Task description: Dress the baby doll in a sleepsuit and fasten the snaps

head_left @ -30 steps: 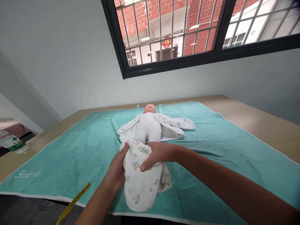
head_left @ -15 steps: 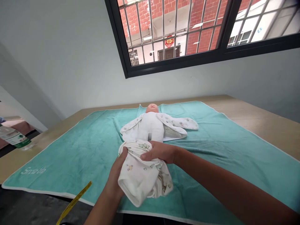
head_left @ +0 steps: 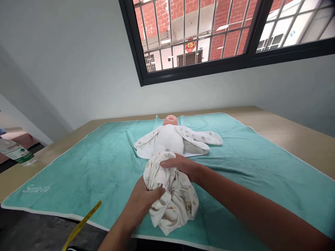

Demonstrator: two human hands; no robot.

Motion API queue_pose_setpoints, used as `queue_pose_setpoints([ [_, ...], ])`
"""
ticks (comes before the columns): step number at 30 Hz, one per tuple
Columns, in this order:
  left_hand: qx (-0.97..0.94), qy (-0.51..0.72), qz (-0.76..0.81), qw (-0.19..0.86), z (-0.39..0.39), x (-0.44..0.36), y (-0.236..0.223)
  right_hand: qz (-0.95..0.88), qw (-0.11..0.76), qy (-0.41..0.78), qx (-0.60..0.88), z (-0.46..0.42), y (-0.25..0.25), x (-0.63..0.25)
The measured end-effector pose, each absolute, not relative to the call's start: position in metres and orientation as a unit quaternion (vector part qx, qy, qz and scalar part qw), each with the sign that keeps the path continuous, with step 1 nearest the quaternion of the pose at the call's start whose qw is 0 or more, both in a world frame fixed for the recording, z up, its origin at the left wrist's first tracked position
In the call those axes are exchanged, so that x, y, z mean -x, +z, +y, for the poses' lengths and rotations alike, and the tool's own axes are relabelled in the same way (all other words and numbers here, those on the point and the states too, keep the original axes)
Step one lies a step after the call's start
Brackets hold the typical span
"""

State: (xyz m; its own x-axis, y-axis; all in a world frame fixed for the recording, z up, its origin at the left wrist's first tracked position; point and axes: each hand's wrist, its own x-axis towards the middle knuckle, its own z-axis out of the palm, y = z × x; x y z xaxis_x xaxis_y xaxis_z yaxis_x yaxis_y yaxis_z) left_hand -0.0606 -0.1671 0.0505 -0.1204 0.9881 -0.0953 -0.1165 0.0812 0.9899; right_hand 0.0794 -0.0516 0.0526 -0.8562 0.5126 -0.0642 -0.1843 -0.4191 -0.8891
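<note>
A bunched white baby garment (head_left: 172, 205) with small printed figures is between my two hands, at the near side of the towel. My left hand (head_left: 146, 198) grips its left side, the thumb pressed into the folds. On the upper right edge, my right hand (head_left: 180, 165) holds the cloth with its thumb on top. Just beyond lies a baby doll (head_left: 170, 139) on its back, dressed in white. An open white printed jacket (head_left: 199, 141) is spread around its upper body. The garment and my hands hide the doll's legs.
A teal towel (head_left: 99, 167) with a white edge covers much of the wooden table (head_left: 282, 125). On the left edge stands a plastic bottle (head_left: 19, 153). A yellow strap (head_left: 82, 225) sticks up at lower left. Behind are a wall and a barred window (head_left: 196, 35).
The garment has been gathered into a tighter bunch and shifted slightly right. My left hand has moved right and its thumb now lies across the folds. My right hand stays on the upper edge.
</note>
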Motion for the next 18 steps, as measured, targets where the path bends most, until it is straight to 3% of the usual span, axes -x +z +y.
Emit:
queue_pose_setpoints([
  [4,-0.308,0.595,0.561,0.487,-0.169,0.047,0.046,-0.514,0.206,0.823,0.126,-0.052,0.047,-0.078],
  [7,-0.295,0.616,0.577,0.447,-0.172,0.047,0.042,-0.592,0.138,0.783,0.133,-0.047,0.052,-0.081],
  [11,-0.307,0.586,0.653,0.369,-0.182,0.052,0.039,-0.777,0.060,0.616,0.120,-0.042,0.066,-0.084],
  [14,-0.312,0.509,0.732,0.330,-0.193,0.052,0.037,-0.869,0.084,0.458,0.168,-0.046,0.064,-0.079],
  [18,-0.367,0.464,0.752,0.291,-0.204,0.055,0.030,-0.914,0.111,0.342,0.186,-0.056,0.046,-0.070],
])
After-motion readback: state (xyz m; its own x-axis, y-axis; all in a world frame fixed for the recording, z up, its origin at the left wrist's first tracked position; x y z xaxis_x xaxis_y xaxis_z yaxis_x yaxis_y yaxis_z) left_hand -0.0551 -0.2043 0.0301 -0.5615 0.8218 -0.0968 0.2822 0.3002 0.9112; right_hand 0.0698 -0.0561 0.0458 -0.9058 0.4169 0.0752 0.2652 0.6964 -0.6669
